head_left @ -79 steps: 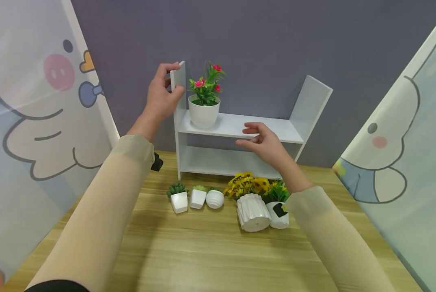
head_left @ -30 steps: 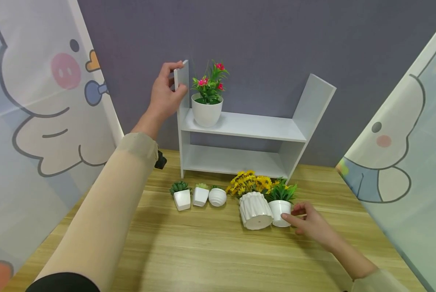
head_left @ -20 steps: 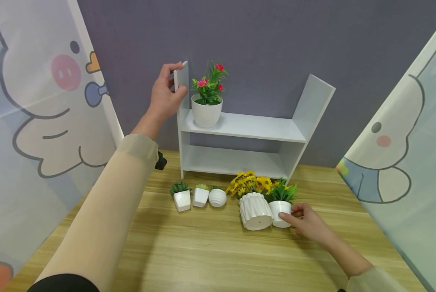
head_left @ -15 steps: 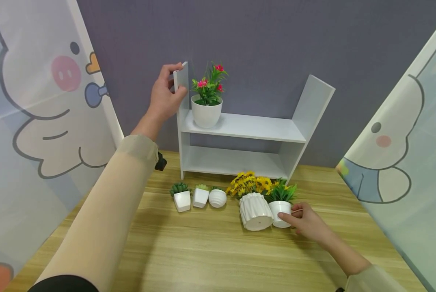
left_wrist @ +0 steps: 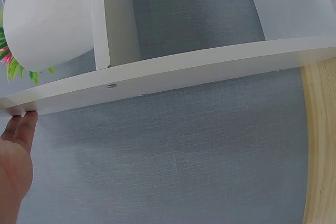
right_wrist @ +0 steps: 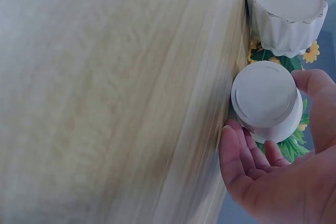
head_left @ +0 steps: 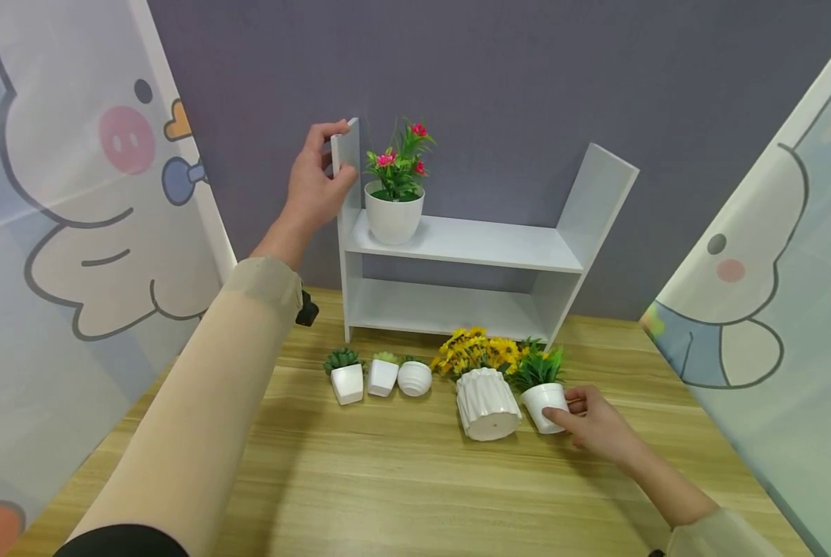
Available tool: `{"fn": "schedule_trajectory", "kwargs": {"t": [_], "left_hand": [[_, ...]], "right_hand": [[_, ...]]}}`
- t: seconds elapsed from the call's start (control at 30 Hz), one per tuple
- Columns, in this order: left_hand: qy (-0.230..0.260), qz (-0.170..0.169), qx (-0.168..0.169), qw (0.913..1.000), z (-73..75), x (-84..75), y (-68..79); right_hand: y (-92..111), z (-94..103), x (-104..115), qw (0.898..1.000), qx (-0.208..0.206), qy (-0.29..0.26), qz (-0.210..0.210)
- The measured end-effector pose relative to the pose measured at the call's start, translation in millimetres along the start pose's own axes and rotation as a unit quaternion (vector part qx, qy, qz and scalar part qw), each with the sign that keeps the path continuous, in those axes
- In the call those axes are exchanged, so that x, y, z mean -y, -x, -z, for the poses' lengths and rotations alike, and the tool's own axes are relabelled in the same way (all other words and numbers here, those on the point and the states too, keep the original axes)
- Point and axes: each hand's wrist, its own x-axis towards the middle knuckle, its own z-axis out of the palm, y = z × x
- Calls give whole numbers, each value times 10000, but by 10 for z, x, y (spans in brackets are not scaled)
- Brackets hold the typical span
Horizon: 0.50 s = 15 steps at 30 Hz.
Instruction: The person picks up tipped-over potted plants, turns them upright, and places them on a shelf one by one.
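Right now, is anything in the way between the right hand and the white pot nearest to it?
Nothing visible: the right hand grips the white pot directly. The fluted pot with yellow flowers lies on the side away from the hand, so it isn't in between.

A shelf stands behind five potted plants
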Motion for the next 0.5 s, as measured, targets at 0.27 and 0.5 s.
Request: {"fn": "schedule_trajectory", "kwargs": {"t": [0.27,0.5], "left_hand": [[67,-12,-23,10000,9,12,13],[49,-23,-3,10000,-7,12,-8]], "right_hand": [[-26,-25,37,9992,58,400,-6],[1,-12,40,9997,38,206,98]]}}
